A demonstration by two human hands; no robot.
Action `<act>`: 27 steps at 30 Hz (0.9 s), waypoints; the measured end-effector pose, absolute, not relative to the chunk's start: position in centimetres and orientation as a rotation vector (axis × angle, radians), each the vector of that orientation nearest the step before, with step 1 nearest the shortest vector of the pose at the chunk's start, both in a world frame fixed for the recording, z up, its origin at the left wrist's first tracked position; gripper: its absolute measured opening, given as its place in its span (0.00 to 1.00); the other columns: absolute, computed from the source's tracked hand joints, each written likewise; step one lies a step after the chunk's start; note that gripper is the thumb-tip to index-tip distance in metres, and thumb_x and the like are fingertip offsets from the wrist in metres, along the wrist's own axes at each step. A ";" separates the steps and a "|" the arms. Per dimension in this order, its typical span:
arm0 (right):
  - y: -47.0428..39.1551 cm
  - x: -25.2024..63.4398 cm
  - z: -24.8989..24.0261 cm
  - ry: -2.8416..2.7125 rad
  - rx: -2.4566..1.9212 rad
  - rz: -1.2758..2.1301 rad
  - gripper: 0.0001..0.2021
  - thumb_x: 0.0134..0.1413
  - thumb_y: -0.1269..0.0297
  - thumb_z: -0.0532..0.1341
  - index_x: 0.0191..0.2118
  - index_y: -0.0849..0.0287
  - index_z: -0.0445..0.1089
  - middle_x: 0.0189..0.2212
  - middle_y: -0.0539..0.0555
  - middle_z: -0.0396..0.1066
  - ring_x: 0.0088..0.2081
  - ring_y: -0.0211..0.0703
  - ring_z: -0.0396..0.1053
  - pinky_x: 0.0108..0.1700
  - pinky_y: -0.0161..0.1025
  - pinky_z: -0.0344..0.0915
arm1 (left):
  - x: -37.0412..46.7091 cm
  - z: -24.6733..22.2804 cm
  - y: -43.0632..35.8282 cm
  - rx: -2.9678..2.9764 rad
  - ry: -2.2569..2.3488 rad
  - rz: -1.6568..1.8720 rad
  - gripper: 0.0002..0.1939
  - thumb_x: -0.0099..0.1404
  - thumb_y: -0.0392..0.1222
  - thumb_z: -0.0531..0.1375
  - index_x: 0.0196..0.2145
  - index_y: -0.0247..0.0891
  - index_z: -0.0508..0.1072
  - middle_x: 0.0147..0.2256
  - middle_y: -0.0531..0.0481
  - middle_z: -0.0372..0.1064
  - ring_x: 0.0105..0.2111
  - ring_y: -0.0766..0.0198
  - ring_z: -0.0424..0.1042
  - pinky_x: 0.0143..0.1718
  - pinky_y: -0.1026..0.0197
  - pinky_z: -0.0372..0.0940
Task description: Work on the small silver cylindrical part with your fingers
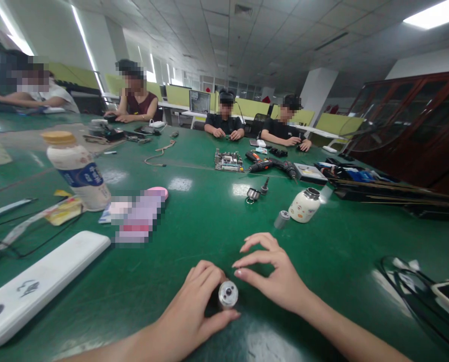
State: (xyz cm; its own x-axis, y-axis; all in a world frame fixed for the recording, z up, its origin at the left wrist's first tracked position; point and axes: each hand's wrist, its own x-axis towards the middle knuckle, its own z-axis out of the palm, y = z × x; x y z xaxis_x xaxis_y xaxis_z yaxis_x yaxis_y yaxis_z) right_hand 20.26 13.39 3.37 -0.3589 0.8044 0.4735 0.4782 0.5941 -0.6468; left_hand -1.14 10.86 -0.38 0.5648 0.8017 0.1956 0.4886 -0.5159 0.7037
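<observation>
My left hand is curled round a small silver cylindrical motor, its round end with a central shaft and small holes facing up. The fingers lie behind it and the thumb in front. Just to the right, my right hand hovers with curved fingers, its thumb and index tips close but slightly apart; I see nothing between them. Beyond it a second silver motor stands on the green table. Farther off lie a metal ring-shaped part and a small dark gear-like part.
A cream bottle stands beside the second motor. A white power bank-like bar, a phone-like purple item and a drink bottle are at left. Cables lie right; power drills and a circuit board ahead. Several people sit across.
</observation>
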 end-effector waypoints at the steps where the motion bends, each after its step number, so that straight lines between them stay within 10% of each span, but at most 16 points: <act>1: 14.1 20.9 3.1 -2.009 -1.056 0.456 0.03 0.54 0.60 0.69 0.36 0.45 0.81 0.44 0.53 0.73 0.52 0.51 0.65 0.55 0.55 0.57 | -1.1 -0.2 10.8 2.198 1.035 0.683 0.13 0.64 0.48 0.64 0.39 0.39 0.66 0.41 0.47 0.66 0.43 0.55 0.64 0.44 0.54 0.62; 8: 16.8 23.5 1.3 -2.171 -1.326 0.400 0.04 0.49 0.57 0.72 0.34 0.41 0.81 0.59 0.53 0.67 0.64 0.64 0.53 0.60 0.71 0.44 | -0.9 0.3 10.9 2.180 1.042 0.670 0.12 0.64 0.47 0.64 0.38 0.39 0.67 0.41 0.47 0.67 0.43 0.55 0.64 0.44 0.53 0.63; 27: 12.0 19.0 3.5 -2.048 -1.071 0.747 0.04 0.45 0.60 0.74 0.30 0.47 0.80 0.48 0.52 0.76 0.58 0.57 0.62 0.58 0.61 0.54 | -1.0 -0.5 10.9 2.228 1.013 0.700 0.10 0.65 0.44 0.63 0.38 0.39 0.66 0.40 0.48 0.66 0.42 0.56 0.63 0.43 0.55 0.62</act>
State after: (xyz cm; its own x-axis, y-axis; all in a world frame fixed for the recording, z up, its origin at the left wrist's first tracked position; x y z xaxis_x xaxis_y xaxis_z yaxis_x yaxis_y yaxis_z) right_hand 19.03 12.04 3.51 -0.4150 0.8541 0.3135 0.4519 0.4926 -0.7437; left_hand -1.01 10.87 -0.49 0.5721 0.7911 0.2166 0.4821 -0.5380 0.6915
